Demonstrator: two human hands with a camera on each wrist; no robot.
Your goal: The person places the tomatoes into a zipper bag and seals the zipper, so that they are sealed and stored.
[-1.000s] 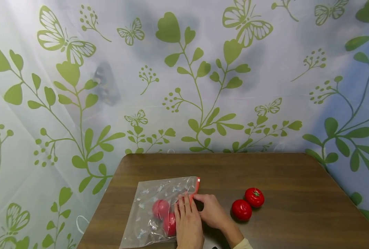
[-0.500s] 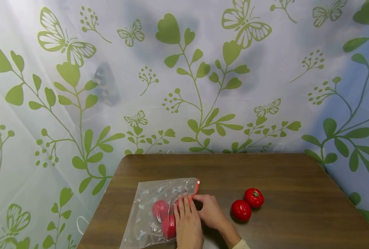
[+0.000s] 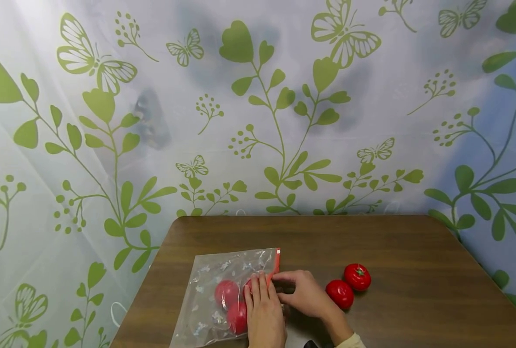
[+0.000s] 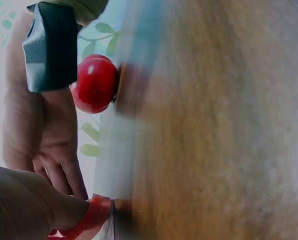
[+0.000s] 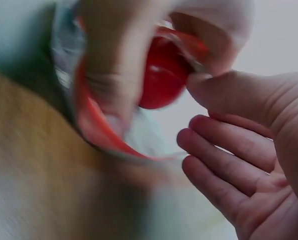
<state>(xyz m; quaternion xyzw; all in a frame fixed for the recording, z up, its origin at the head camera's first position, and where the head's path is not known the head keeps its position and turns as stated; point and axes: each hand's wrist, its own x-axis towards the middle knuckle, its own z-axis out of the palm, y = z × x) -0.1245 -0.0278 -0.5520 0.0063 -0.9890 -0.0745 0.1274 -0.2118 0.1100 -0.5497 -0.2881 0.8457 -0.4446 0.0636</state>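
A clear zip bag (image 3: 206, 275) with a red-edged mouth lies on the table's left part, holding red tomatoes (image 3: 226, 294). My left hand (image 3: 264, 316) lies over the bag's mouth, fingers on top. In the right wrist view, its thumb holds the lower red rim (image 5: 101, 127) apart from the upper one, and a tomato (image 5: 161, 77) shows inside. My right hand (image 3: 308, 295) is just right of the mouth, its thumb tip close to the rim; whether it touches cannot be told. Its fingers (image 5: 229, 155) are extended and hold nothing.
Two loose red tomatoes, one nearer (image 3: 339, 294) and one with a green stem top (image 3: 357, 277), sit right of my right hand. The brown wooden table (image 3: 397, 251) ends at a curtain (image 3: 258, 106) printed with leaves and butterflies.
My right hand has shifted slightly right, away from the bag's mouth, and its thumb and index finger have spread. My left hand, the bag and the tomatoes stay about where they were.
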